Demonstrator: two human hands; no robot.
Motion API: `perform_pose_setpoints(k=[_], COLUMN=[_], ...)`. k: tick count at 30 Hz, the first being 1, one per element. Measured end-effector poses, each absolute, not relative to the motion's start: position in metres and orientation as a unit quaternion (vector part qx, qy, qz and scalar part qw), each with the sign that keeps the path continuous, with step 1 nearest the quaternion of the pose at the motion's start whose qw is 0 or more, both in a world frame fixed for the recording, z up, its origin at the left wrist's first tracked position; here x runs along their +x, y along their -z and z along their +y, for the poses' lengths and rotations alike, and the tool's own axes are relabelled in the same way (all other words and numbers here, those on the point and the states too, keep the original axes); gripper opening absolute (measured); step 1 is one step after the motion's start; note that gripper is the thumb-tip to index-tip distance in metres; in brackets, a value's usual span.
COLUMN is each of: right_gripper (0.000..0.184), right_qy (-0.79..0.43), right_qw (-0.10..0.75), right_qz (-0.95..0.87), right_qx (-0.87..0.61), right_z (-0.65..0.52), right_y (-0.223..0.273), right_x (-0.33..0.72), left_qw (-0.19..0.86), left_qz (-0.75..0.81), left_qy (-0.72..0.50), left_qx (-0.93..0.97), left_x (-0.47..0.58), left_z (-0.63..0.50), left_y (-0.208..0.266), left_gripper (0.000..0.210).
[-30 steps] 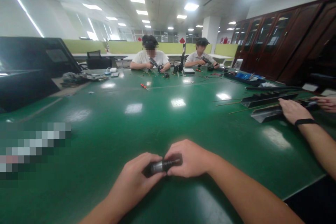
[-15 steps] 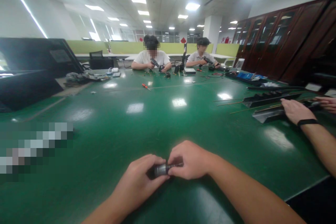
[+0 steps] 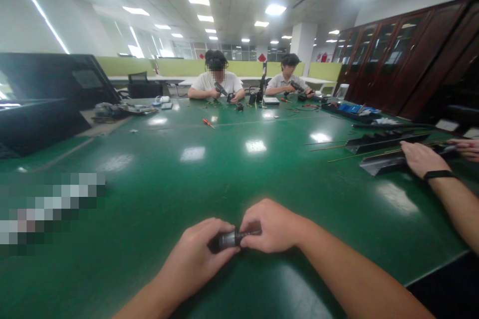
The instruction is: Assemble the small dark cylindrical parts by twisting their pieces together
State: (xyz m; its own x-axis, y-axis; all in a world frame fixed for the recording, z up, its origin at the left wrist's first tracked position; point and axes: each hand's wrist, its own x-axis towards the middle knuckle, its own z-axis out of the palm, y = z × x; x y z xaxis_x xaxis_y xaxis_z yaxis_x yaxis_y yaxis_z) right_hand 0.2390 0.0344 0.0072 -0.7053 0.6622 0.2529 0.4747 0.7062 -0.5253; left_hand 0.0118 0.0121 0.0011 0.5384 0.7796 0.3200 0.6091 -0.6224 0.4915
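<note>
From where I stand, a broad, glossy green table (image 3: 224,174) fills most of the floor before me. Along the right wall stands a long, dark red-brown wooden cabinet (image 3: 374,65) with glazed doors. Two co-workers in pale tops, one at centre (image 3: 219,83) and one further right (image 3: 279,84), sit at the far edge, each gripping a dark drill-shaped tool (image 3: 220,88). At the right side, a co-worker's hand (image 3: 424,159), black band at the wrist, rests on a dark angled metal channel (image 3: 383,161). At the near side, the person's left hand (image 3: 200,246) is closed around the body of a small grey-and-black cylindrical part (image 3: 228,239), thumb below and fingers above. The right hand (image 3: 271,224) pinches its other end between thumb and fingers. The part lies roughly level between both hands, over the near table; whether it touches the surface cannot be determined. From its right end a thin dark shaft (image 3: 252,233) extends into the right hand's curl.
</note>
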Motion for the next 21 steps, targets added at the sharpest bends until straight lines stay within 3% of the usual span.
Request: perform_pose_setpoints(k=[21], right_gripper=[0.015], right_qy=[-0.241], right_qw=[0.225], right_qz=[-0.882], right_qx=[-0.337], right_z=[0.0343], right_y=[-0.0096], right_x=[0.2431], left_qw=[0.136], left_qz=[0.387], left_qy=[-0.280], left_qx=[0.868], left_x=[0.0084], left_z=[0.0159], left_y=[-0.0023], left_gripper=[0.016])
